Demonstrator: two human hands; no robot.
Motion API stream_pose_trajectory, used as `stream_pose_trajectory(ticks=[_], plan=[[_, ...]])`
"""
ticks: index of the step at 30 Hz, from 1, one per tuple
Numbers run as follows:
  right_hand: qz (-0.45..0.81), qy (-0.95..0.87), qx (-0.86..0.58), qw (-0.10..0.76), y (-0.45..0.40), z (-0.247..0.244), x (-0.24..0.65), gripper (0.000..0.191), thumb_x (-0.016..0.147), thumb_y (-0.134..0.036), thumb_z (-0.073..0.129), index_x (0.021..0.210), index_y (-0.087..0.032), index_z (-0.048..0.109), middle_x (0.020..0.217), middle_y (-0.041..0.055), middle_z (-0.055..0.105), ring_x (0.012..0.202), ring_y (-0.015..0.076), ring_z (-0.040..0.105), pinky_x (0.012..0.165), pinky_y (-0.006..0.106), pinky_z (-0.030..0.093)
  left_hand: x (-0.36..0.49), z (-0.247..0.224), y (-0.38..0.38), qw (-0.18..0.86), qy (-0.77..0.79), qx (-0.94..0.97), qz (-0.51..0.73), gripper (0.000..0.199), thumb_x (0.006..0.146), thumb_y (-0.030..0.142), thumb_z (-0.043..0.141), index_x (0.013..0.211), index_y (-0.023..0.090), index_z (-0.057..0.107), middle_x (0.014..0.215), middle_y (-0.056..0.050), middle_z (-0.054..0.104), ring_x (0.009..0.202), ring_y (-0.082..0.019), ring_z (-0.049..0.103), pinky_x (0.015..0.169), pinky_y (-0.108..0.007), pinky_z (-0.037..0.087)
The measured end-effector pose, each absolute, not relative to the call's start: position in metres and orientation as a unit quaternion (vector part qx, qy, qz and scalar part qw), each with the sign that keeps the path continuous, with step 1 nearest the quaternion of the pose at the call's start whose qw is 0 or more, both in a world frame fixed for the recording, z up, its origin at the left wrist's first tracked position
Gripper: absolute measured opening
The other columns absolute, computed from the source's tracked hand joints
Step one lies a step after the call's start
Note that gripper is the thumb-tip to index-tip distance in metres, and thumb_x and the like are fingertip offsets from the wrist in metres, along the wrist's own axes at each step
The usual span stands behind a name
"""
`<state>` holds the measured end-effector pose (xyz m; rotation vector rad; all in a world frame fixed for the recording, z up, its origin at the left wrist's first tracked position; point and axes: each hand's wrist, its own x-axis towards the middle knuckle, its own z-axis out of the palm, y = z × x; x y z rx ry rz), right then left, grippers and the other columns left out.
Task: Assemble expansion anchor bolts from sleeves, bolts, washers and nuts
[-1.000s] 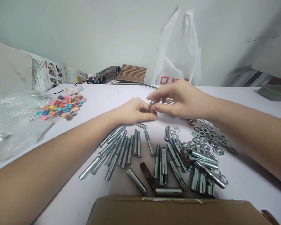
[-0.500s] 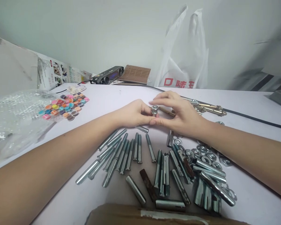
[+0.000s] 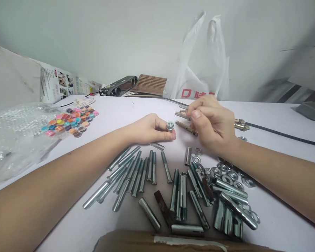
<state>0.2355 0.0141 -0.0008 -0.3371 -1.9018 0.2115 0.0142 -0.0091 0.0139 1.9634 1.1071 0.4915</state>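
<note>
My left hand pinches an upright expansion bolt between thumb and fingers, with a hex nut and washer showing at its top. Most of its shaft is hidden by the fingers. To the right, my right hand is raised with its fingers curled and the thumb against the index finger; whatever may be inside is hidden. Below and behind it lie brass-coloured expansion bolts. Nearer me, loose bolts, metal sleeves and a pile of nuts and washers are spread out.
Colourful small discs and clear bubble wrap lie at left. A white plastic bag stands by the wall. A black cable crosses the back right, and a cardboard edge borders the front.
My right hand has left the bolt's nut and moved right and slightly up, its fingers curling in. The left hand still holds the bolt upright. The view has shifted slightly.
</note>
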Motion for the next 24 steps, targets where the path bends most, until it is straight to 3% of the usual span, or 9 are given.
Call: stream_pose_trajectory(ticks=[3,5,8,10,12,15,18,20,24], plan=[[0.105,-0.848,-0.192,0.483,0.013,-0.002,0.235,0.033,0.102,-0.04,0.049,0.114,-0.017,0.069,0.116,0.0143,0.066,0.115,0.0274,0.056,0.101,0.052,0.042,0.014,0.014,-0.009,0.398,0.434,0.784,0.196,0.046,0.085,0.056,0.069,0.076,0.011,0.071,0.062,0.001,0.051,0.06,-0.006,0.041,0.056,-0.021,0.033],[0.126,-0.873,-0.198,0.427,0.013,-0.003,0.236,0.039,0.103,-0.045,0.046,0.115,-0.019,0.072,0.139,0.0163,0.055,0.135,0.0313,0.045,0.11,0.055,0.037,0.014,0.013,-0.009,0.397,0.435,0.784,0.197,0.047,0.085,0.057,0.069,0.076,0.011,0.072,0.059,0.002,0.048,0.058,-0.005,0.039,0.055,-0.021,0.031],[0.132,-0.84,-0.158,0.502,0.012,-0.003,0.238,0.049,0.105,-0.036,0.041,0.063,-0.02,0.062,0.108,0.0106,0.066,0.11,0.0247,0.057,0.101,0.049,0.04,0.013,0.012,-0.008,0.41,0.434,0.777,0.2,0.047,0.084,0.057,0.071,0.084,0.01,0.074,0.068,0.0,0.057,0.062,-0.007,0.045,0.058,-0.021,0.036],[0.102,-0.805,-0.126,0.57,0.011,-0.001,0.238,0.051,0.103,-0.027,0.041,0.053,-0.019,0.049,0.08,0.0066,0.062,0.085,0.0196,0.055,0.09,0.045,0.04,0.013,0.012,-0.007,0.415,0.436,0.774,0.197,0.047,0.084,0.057,0.071,0.086,0.01,0.074,0.072,-0.002,0.059,0.064,-0.007,0.047,0.059,-0.021,0.037],[0.072,-0.815,-0.126,0.561,0.009,0.001,0.237,0.041,0.099,-0.022,0.048,0.058,-0.019,0.051,0.076,0.0054,0.06,0.079,0.0184,0.052,0.085,0.042,0.04,0.013,0.012,-0.007,0.409,0.437,0.778,0.192,0.047,0.084,0.057,0.07,0.082,0.01,0.073,0.068,0.0,0.056,0.062,-0.007,0.044,0.058,-0.021,0.035],[0.052,-0.852,-0.169,0.493,0.006,0.001,0.232,0.01,0.092,-0.021,0.058,0.086,-0.017,0.066,0.095,0.0097,0.067,0.095,0.0222,0.057,0.091,0.044,0.044,0.012,0.011,-0.007,0.399,0.429,0.787,0.196,0.048,0.085,0.058,0.069,0.076,0.01,0.07,0.062,0.002,0.049,0.059,-0.005,0.039,0.056,-0.021,0.031],[0.036,-0.884,-0.192,0.425,0.006,-0.003,0.229,0.032,0.092,-0.025,0.059,0.12,-0.012,0.07,0.127,0.0183,0.061,0.12,0.0295,0.053,0.103,0.049,0.043,0.012,0.01,-0.007,0.4,0.433,0.783,0.2,0.047,0.084,0.056,0.071,0.072,0.011,0.069,0.056,0.004,0.044,0.055,-0.004,0.035,0.052,-0.02,0.027],[0.02,-0.895,-0.19,0.403,0.007,-0.005,0.229,0.031,0.095,-0.027,0.058,0.117,-0.014,0.075,0.132,0.0194,0.058,0.12,0.0305,0.051,0.102,0.05,0.043,0.012,0.01,-0.008,0.398,0.438,0.782,0.195,0.046,0.084,0.055,0.07,0.071,0.011,0.07,0.055,0.004,0.042,0.054,-0.004,0.034,0.051,-0.019,0.026],[0.003,-0.886,-0.191,0.422,0.008,-0.006,0.228,0.023,0.093,-0.026,0.061,0.102,-0.012,0.078,0.112,0.0173,0.062,0.106,0.0274,0.054,0.093,0.046,0.046,0.013,0.012,-0.008,0.403,0.44,0.781,0.186,0.043,0.086,0.053,0.069,0.078,0.01,0.07,0.058,0.004,0.044,0.057,-0.004,0.037,0.053,-0.018,0.029]])
